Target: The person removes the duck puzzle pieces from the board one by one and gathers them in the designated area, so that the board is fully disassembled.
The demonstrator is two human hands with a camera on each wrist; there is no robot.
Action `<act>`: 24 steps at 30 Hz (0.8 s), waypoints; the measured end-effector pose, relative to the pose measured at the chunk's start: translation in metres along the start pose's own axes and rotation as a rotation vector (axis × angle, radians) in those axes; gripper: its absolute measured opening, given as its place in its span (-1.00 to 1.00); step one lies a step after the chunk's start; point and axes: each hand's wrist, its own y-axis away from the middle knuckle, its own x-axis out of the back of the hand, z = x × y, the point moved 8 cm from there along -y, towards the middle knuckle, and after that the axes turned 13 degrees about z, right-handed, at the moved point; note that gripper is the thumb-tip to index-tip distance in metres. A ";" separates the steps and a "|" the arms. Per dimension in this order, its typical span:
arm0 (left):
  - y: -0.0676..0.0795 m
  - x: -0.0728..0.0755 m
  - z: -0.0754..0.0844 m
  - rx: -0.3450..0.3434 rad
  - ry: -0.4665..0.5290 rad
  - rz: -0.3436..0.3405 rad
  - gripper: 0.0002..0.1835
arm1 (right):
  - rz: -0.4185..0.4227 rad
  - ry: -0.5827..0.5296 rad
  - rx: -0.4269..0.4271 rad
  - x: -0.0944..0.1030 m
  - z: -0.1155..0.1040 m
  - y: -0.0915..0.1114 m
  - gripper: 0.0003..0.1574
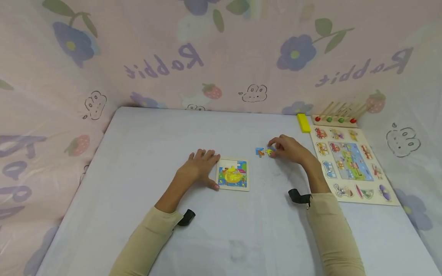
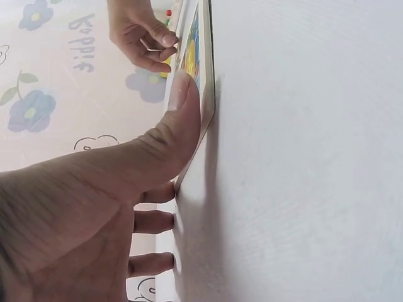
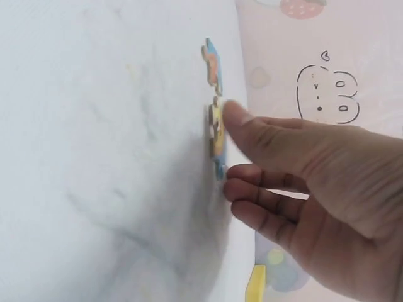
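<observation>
The left hand (image 1: 198,167), fingers spread, touches the puzzle (image 1: 233,176), well inside the bench's (image 1: 145,153) far edge; the right hand (image 1: 288,148) pinches a yellow piece (image 1: 268,152). Sliding it left could knock the orange piece (image 1: 260,152).

Pale pink backdrop (image 1: 145,34) with blue flowers (image 1: 295,53), strawberries (image 1: 212,91) and mirrored "Rabbit" lettering (image 1: 161,65) behind a white tabletop (image 1: 165,134)

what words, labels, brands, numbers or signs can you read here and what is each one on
"Rabbit": on the backdrop, twice across the back in the head view, both mirrored
Purple lettering on the backdrop's left side: cut off by the picture's edge, not readable whole
Puzzle and board: pictures, no text I can make out
</observation>
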 end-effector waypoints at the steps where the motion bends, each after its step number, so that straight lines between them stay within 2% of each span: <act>1: -0.001 0.000 0.000 -0.002 -0.003 0.003 0.21 | -0.008 0.009 -0.001 0.000 -0.001 0.000 -0.58; 7: -0.003 0.000 -0.001 -0.012 -0.019 0.033 0.17 | -0.024 0.060 0.007 -0.001 -0.005 -0.001 -0.63; 10: -0.005 0.001 0.000 -0.018 -0.031 0.051 0.17 | -0.006 0.086 -0.020 0.000 -0.006 0.000 -0.61; 15: -0.007 -0.001 0.000 -0.020 -0.035 0.056 0.18 | 0.118 0.126 -0.035 0.009 -0.020 0.004 -0.61; 18: -0.007 -0.003 0.000 -0.024 -0.030 0.048 0.19 | 0.158 0.068 0.025 0.010 -0.042 0.004 -0.63; 20: -0.007 -0.004 -0.001 -0.021 -0.032 0.047 0.20 | 0.115 -0.003 0.079 0.004 -0.060 0.003 -0.63; 24: -0.006 -0.005 -0.002 -0.005 -0.019 0.043 0.20 | -0.068 -0.081 0.170 -0.020 -0.092 0.003 -0.59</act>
